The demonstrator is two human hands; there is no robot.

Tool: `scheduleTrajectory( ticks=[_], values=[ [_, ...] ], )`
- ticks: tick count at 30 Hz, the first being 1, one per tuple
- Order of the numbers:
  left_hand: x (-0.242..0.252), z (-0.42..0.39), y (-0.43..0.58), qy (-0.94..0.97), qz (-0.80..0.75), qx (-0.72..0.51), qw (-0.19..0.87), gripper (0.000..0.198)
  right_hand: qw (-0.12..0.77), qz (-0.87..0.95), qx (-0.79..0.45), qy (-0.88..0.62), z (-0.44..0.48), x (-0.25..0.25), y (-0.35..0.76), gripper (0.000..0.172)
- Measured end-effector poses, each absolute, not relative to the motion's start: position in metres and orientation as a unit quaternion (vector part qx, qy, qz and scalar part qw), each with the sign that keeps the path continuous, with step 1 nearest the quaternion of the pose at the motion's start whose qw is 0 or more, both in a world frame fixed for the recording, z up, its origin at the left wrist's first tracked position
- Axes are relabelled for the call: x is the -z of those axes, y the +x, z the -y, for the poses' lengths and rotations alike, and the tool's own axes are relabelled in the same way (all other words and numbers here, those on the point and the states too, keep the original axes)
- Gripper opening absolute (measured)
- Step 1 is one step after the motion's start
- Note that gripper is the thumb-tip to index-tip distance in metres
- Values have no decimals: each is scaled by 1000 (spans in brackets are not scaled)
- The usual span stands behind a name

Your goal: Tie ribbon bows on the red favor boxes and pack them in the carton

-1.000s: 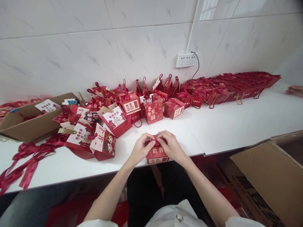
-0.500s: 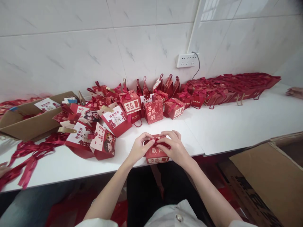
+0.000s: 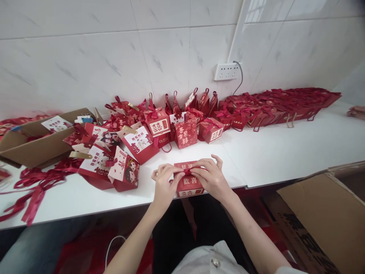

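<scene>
A pale tiled wall (image 3: 99, 68) backs a long white bench (image 3: 291, 152), with a large cardboard carton (image 3: 316, 213) below its front edge at the right. A smaller open carton (image 3: 42, 152) sits at the left, and many red boxes (image 3: 279, 108) are crowded along the wall.

The one being worked on is a red box (image 3: 188, 186) with pale lettering, right by the front edge of the bench, centred before the person. It would be best kept flat and square to the body; so near the edge, a hard pull toward the lap could tip or slide it, so tension should run sideways and level.

Both forearms reach forward and converge on the box. The left hand (image 3: 166, 180) comes in from its side, wrist low, thumb and forefinger pinched together, remaining fingers curled. The right hand (image 3: 211, 177) mirrors it, fingertips likewise pinched, one outer finger lifted clear.

Between them, over the middle of the lid, both pinch a narrow dark-red ribbon (image 3: 187, 171). Its exact fold is hidden by the fingers. Even, gentle tension from both sides should keep it centred without denting the card.
</scene>
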State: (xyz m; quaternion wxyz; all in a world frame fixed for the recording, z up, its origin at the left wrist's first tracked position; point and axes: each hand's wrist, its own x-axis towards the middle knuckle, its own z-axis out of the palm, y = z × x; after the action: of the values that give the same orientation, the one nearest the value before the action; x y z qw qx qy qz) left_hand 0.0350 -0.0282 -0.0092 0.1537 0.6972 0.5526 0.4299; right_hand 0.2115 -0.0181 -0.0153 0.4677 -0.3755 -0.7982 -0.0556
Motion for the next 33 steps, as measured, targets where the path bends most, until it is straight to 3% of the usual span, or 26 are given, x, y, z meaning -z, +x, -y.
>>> scheduleTrajectory(
  ticks=[9,17,21,25,28,33],
  values=[
    [12,39,36,632,-596,-444,219,12,422,810,43,-405,21,13,224,20],
    [15,46,34,650,-608,-424,170,8,390,810,74,-432,25,18,239,23],
    [10,49,31,649,-616,-413,169,11,394,807,17,-439,33,14,240,14],
    [-2,53,23,620,-652,-359,247,27,425,745,-67,-510,41,5,239,19],
    [-4,55,16,592,-675,-298,323,39,412,694,-154,-569,39,4,238,37],
    [9,49,8,542,-648,-305,439,33,343,674,-261,-601,27,9,237,40]
  ],
)
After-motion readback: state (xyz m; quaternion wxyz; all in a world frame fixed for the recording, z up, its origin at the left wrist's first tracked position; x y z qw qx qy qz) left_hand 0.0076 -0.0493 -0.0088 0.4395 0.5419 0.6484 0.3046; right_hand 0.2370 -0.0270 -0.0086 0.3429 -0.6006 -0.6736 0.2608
